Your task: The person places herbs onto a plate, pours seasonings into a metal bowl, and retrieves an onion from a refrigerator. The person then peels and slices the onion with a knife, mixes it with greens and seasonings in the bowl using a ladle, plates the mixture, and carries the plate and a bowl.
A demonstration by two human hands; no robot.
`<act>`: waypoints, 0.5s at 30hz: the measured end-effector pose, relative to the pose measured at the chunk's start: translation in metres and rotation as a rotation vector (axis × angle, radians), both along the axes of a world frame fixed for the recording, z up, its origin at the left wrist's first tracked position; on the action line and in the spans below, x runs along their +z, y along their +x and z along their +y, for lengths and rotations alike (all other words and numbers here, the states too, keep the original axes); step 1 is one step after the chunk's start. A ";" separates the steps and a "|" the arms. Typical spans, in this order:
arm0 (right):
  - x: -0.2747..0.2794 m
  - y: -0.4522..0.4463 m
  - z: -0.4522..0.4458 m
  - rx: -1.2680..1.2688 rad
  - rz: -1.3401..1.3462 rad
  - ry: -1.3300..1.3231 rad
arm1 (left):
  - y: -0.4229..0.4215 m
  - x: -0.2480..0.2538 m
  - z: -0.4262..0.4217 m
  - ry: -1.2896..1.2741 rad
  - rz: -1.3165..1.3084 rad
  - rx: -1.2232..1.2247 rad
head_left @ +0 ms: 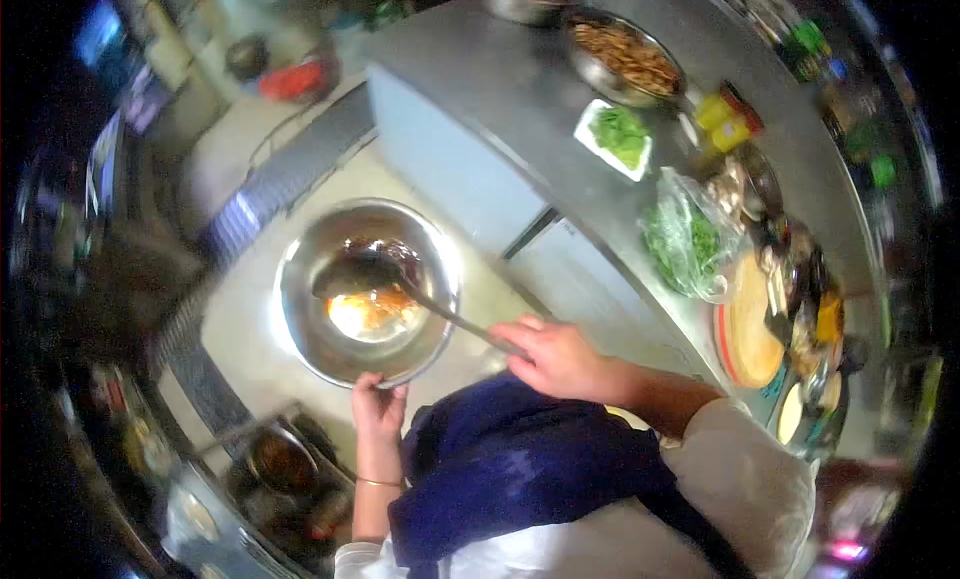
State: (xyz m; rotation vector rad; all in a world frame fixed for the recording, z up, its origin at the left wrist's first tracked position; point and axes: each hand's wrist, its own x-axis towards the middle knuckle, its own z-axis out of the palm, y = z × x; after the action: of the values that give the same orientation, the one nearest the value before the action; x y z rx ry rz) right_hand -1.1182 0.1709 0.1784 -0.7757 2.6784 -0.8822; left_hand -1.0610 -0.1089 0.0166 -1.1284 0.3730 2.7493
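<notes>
A large steel mixing bowl (pixel 300 329) is held up over the floor in front of me. My left hand (pixel 378 399) grips its near rim, thumb over the edge. In my right hand (pixel 550 357) is the handle of a long ladle (pixel 455 317), fingers wrapped round it. The dark, wide head of the ladle lies inside the bowl, tilted over a reddish-brown oily residue (pixel 385 319). Glare on the metal hides part of the bowl's bottom, so how much is in it is hard to make out.
To my right runs a steel counter (pixel 470 69). On it are a pan of brown pieces (pixel 625 59), a white dish of green leaves (pixel 618 137), a plastic bag of greens (pixel 688 241) and a round cutting board (pixel 752 324). A dark pot (pixel 283 462) stands at lower left.
</notes>
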 end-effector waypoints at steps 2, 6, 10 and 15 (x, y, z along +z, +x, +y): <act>-0.015 -0.012 0.026 -0.124 -0.062 -0.108 | -0.045 0.003 0.034 -0.009 0.016 -0.117; -0.035 -0.051 0.076 -0.353 -0.493 -0.340 | -0.138 0.020 0.087 -0.042 -0.094 -0.364; -0.063 -0.111 0.114 -0.624 -0.708 -0.610 | -0.230 0.037 0.123 -0.078 0.007 -0.579; -0.135 -0.218 0.197 -1.548 -0.273 -1.289 | -0.347 0.027 0.127 -0.053 -0.001 -0.733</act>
State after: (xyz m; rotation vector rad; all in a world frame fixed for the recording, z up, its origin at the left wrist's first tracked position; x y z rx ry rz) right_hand -1.3363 0.3683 0.0434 1.5139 1.6887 -2.6578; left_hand -1.4076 0.0185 0.0440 -0.7857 0.6982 2.0991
